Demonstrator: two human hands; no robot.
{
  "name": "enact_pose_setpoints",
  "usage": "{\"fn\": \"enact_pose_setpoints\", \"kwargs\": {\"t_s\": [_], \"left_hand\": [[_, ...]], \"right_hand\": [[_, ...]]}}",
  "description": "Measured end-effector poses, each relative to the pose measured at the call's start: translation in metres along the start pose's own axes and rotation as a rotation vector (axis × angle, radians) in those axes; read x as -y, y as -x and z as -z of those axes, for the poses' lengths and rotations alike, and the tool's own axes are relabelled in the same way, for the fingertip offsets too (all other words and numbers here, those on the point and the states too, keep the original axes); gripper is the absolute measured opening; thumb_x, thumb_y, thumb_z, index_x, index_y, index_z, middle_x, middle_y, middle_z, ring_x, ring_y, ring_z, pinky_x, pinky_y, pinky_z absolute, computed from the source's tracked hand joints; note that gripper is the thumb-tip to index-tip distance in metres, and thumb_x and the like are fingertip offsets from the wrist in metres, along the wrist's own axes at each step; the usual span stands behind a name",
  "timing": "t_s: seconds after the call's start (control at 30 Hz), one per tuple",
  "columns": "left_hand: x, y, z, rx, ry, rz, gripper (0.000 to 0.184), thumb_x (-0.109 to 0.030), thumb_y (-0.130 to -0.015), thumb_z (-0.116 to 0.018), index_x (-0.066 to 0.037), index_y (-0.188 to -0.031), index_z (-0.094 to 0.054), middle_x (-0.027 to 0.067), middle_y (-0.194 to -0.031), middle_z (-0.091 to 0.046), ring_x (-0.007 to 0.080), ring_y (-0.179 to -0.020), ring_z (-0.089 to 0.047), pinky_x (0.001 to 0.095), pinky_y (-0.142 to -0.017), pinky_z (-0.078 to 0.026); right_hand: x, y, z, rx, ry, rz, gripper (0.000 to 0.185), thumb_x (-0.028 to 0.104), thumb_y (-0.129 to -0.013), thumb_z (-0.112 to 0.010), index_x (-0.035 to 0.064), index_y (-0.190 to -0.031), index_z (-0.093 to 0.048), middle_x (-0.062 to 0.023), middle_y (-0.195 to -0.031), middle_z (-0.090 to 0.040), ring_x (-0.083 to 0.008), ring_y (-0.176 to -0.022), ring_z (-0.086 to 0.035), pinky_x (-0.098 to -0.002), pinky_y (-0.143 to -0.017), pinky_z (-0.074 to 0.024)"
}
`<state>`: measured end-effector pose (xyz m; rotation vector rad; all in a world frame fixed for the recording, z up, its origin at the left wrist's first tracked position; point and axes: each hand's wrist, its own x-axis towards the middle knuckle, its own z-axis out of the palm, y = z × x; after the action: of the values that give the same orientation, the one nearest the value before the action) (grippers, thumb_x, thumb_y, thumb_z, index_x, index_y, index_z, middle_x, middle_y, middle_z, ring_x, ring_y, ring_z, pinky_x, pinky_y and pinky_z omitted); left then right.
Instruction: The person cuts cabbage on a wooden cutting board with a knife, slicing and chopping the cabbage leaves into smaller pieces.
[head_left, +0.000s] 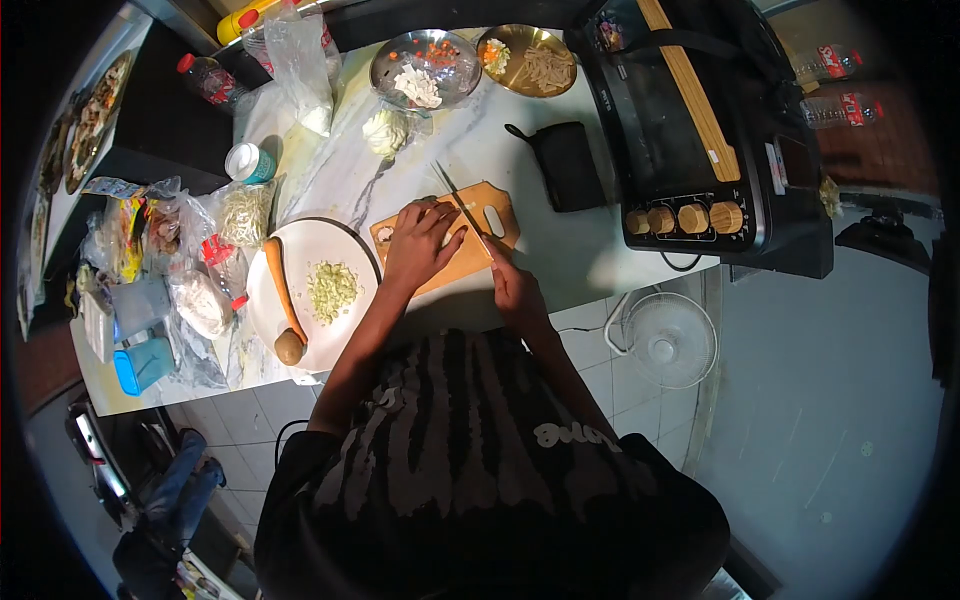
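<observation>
A wooden cutting board [465,262] lies on the marble counter in front of me. My left hand [420,240] rests on it with bent fingers; what is under them, if anything, is hidden. My right hand [515,290] is closed round the handle of a knife [465,208], whose blade points away from me across the board. Small pale pieces [385,234] show at the board's left edge, beside my left hand. To the left is a white plate [345,250] holding chopped green bits [332,290], a carrot [280,280] and a round brown item [289,346].
Two metal plates [385,75] [528,88] of cut food stand at the back, near a cabbage piece [385,133]. A black pouch [570,165] and toaster oven [690,130] are on the right. Bags, bottles and a white-lidded jar [250,163] crowd the left.
</observation>
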<state>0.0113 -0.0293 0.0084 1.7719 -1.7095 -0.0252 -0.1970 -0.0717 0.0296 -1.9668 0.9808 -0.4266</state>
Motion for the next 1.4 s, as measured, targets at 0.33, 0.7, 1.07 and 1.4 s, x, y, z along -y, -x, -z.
{"fn": "enact_pose_setpoints", "kwargs": {"t_s": [0.33, 0.7, 1.07, 1.4], "left_hand": [[0.001, 0.0, 0.002, 0.011, 0.012, 0.004, 0.03, -0.026, -0.091, -0.069, -0.004, -0.11, -0.073, 0.0037, -0.115, -0.066, 0.0259, -0.112, -0.055, 0.0417, -0.1, -0.043], [0.0, 0.002, 0.001, -0.013, 0.011, -0.004, 0.032, -0.026, -0.09, -0.07, -0.004, -0.112, -0.072, 0.005, -0.113, -0.063, 0.0266, -0.11, -0.054, 0.0417, -0.1, -0.044], [-0.001, 0.001, 0.002, -0.047, 0.023, -0.043, 0.031, -0.022, -0.087, -0.072, -0.004, -0.113, -0.072, 0.0064, -0.108, -0.064, 0.0257, -0.106, -0.057, 0.0413, -0.097, -0.046], [0.004, 0.003, -0.002, -0.095, 0.087, -0.045, 0.024, -0.019, -0.087, -0.074, -0.004, -0.105, -0.074, 0.0057, -0.105, -0.068, 0.0243, -0.107, -0.06, 0.0415, -0.1, -0.046]], "right_hand": [[0.0, -0.001, 0.003, 0.027, 0.246, -0.024, 0.049, 0.013, -0.1, -0.047, 0.0215, -0.149, -0.048, -0.0212, -0.105, -0.069, -0.0404, -0.084, -0.068, -0.0452, -0.072, -0.055], [-0.004, 0.004, 0.005, 0.011, 0.216, -0.031, 0.052, 0.012, -0.099, -0.049, 0.0209, -0.15, -0.045, -0.0204, -0.108, -0.07, -0.0428, -0.085, -0.068, -0.0503, -0.074, -0.0554], [-0.003, 0.008, -0.001, -0.034, 0.093, -0.001, 0.048, 0.018, -0.103, -0.045, 0.0221, -0.151, -0.045, -0.0251, -0.108, -0.067, -0.0435, -0.092, -0.067, -0.0501, -0.079, -0.0532], [0.003, 0.005, 0.003, 0.056, 0.045, -0.118, 0.045, 0.018, -0.104, -0.045, 0.0215, -0.148, -0.049, -0.0253, -0.106, -0.068, -0.0445, -0.09, -0.067, -0.0479, -0.078, -0.0534]]}}
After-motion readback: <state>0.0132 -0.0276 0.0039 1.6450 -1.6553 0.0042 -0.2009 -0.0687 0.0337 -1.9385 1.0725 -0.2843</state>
